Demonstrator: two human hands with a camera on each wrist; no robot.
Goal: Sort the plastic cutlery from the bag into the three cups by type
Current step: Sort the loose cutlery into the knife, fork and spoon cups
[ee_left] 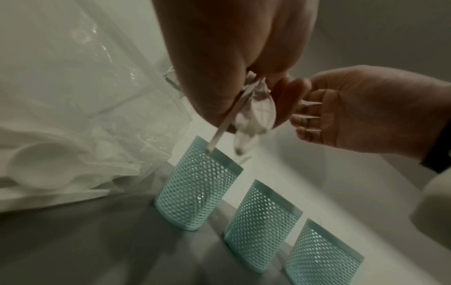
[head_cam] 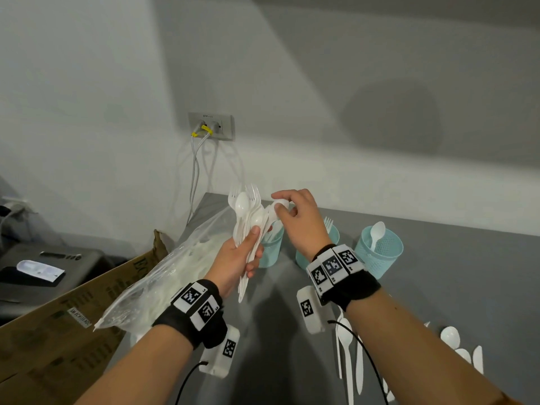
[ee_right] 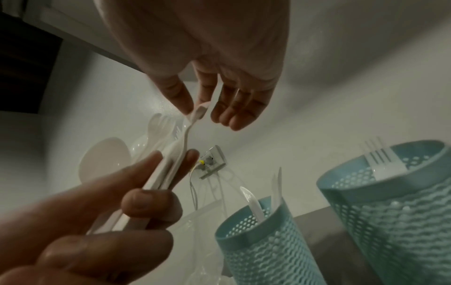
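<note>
White plastic cutlery bundle (head_cam: 248, 226) sat fanned in the left hand (head_cam: 238, 260), fingers and thumb curled round the handles; forks and spoons mixed, exact count impossible to tell. Right hand (head_cam: 301, 220) pinched the bowl end of one spoon (head_cam: 280, 204) between thumb and forefinger, other fingers loosely bent, the spoon's handle still among the bundle. In the right wrist view that spoon (ee_right: 195, 123) was seen edge-on, thin, its bowl mostly hidden by the fingertips (ee_right: 182, 100).

Left cup (head_cam: 271, 247) was largely covered by the bundle and left hand in the head view; the right wrist view showed slim white pieces (ee_right: 253, 204) standing in it, type hard to make out. Middle cup (head_cam: 333, 232) was mostly hidden behind the right wrist, fork tines (head_cam: 328, 222) poking above it. Right cup (head_cam: 380, 252) held one spoon (head_cam: 376, 233), bowl up. All three teal mesh cups stood in a row, near each other, not touching, in the left wrist view (ee_left: 197, 183).

Clear bag (head_cam: 163, 273) lay on the table's left side beside a cardboard box (head_cam: 58, 331), its contents a white blur. Loose cutlery (head_cam: 347, 355) lay on the grey table (head_cam: 467, 287) near edge, partly hidden under the right forearm and cut off by the frame bottom. Bare table showed in front of the cups between the forearms, and right of the right cup. Wall close behind the cups; table's left edge ran beside the bag.
</note>
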